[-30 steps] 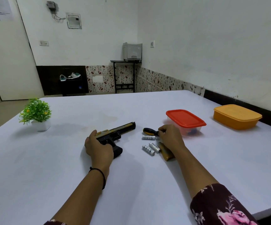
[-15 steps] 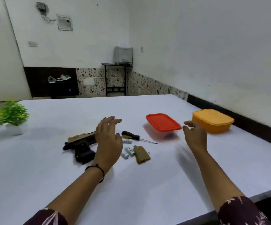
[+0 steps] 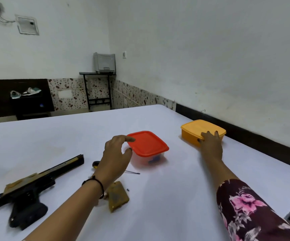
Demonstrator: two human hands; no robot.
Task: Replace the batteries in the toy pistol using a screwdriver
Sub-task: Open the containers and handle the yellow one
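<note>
Your white table [image 3: 175, 206] fills a white-walled room, with a printer [image 3: 104, 62] in the far corner. Your right hand [image 3: 210, 144] lies with straight fingers on the yellow box [image 3: 192, 128]. Your left hand [image 3: 114, 153] hovers loosely spread, holding nothing, just beside the red-lidded box [image 3: 147, 143]. The toy pistol [image 3: 36, 185] lies left of that forearm, the screwdriver [image 3: 133, 172] lies partly hidden beneath the hand, and the brown cover [image 3: 119, 197] lies by your wrist.

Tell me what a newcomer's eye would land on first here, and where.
The two bright boxes stand out on the white table: the red-lidded box mid-table and the yellow box further right. The right hand lies on the yellow box's near edge, while the left hand hovers open beside the red lid. The toy pistol lies at the near left.
</note>
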